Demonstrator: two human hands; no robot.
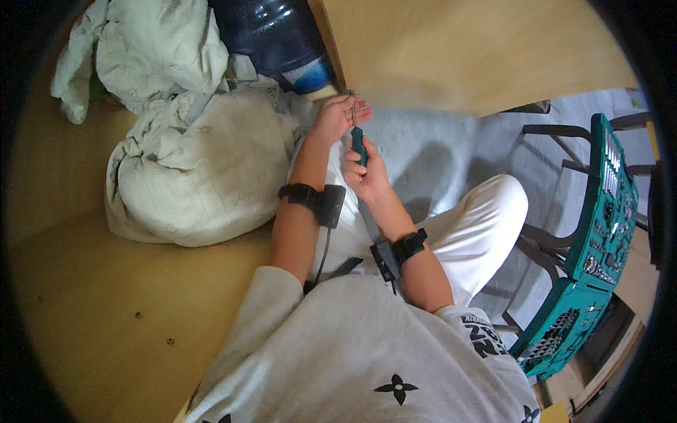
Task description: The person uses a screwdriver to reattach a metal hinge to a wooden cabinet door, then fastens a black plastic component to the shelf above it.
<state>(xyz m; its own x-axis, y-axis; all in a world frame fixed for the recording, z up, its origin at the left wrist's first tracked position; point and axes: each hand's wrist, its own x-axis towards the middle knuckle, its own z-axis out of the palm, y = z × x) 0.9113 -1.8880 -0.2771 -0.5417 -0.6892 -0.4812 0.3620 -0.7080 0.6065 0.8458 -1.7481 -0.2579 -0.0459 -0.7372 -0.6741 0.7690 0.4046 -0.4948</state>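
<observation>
My right hand (368, 169) is wrapped round the green handle of a screwdriver (357, 139), whose thin shaft points away from me. Ahead of it, my left hand (333, 121) has its fingers bent about the shaft near the tip. Whether they pinch the shaft or a small part is too small to tell. The tip is by the lower corner of a light wooden panel (465, 49), at a small dark piece of hardware (352, 92).
To the left, bundled pale cloth (204, 162) lies on a wooden board (92, 310). Behind it stands a large blue water bottle (271, 39). At right, an opened green tool case (589, 264) with sockets and bits rests beside dark metal chair legs (557, 130) on the grey tiled floor (423, 148).
</observation>
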